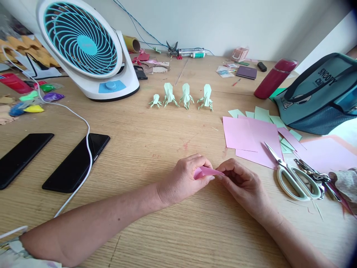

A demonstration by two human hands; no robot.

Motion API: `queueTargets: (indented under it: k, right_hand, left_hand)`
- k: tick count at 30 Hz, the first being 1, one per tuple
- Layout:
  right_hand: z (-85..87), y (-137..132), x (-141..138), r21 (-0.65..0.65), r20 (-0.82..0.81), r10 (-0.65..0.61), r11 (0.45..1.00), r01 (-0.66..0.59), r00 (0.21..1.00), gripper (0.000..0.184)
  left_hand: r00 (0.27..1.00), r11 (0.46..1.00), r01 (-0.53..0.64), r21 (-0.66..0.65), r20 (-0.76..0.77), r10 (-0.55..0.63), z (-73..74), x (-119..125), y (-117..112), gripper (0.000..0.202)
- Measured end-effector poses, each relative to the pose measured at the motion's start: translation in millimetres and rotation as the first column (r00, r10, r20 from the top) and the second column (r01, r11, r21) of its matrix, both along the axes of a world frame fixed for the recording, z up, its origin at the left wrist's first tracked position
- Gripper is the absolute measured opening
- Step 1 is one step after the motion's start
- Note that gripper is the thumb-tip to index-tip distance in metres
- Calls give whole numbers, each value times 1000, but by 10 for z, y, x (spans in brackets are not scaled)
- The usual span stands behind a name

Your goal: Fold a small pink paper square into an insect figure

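Note:
A small folded piece of pink paper (205,172) is held between both hands, low over the wooden table. My left hand (189,175) is closed round its wider part, thumb below and fingers above. At the paper's pointed right end, my right hand (241,183) pinches with thumb and fingertips. Part of the paper is hidden inside the left hand. Beyond the hands, several pale green folded paper figures (185,96) stand in a row; the leftmost is smaller than the others.
Right of the hands lie pink paper sheets (240,134), green paper scraps (262,113), white-handled scissors (295,182) and metal tools (314,173). Behind them are a red flask (276,78) and a teal bag (320,96). At left are a fan (86,44), two phones (75,163) and a white cable (89,143).

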State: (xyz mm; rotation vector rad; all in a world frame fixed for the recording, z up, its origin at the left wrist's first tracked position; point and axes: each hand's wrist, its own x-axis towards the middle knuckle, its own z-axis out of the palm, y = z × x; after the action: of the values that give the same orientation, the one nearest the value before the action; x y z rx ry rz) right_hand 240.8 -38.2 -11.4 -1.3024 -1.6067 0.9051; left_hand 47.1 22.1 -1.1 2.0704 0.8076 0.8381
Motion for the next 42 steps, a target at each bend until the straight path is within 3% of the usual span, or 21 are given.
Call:
queueTargets:
  k: [9,15,19,22,27,35,42]
  right_hand:
    - [-12,6,-5,-10,-106,0,1000,-1,994,9]
    - [-20,-11,-12,-14,-111,22,1000,-24,994,5]
    - [-67,-20,-15,-53,-157,16,998,-25,987,10]
    - [-41,-29,-49,-96,-144,5,995,-19,990,16]
    - [82,-52,-109,-179,-164,25,982,-54,986,22]
    - [141,-55,-131,-253,-303,87,953,-168,949,21]
    - [114,-55,-175,-281,-71,85,954,-102,994,31]
  left_hand:
    - [998,996,59,-74,15,-58,-15,-24,-23,4]
    - [997,979,-19,205,-69,34,28,-28,21,2]
    - [990,959,-63,276,-102,95,94,-13,39,10]
    - [995,976,-59,209,-62,74,108,-1,21,20]
    - [997,999,-4,-53,77,8,65,17,-32,16]
    - [982,995,66,-69,180,-53,44,-12,-7,14]
    - [975,984,140,-113,189,-117,37,-9,-26,19]
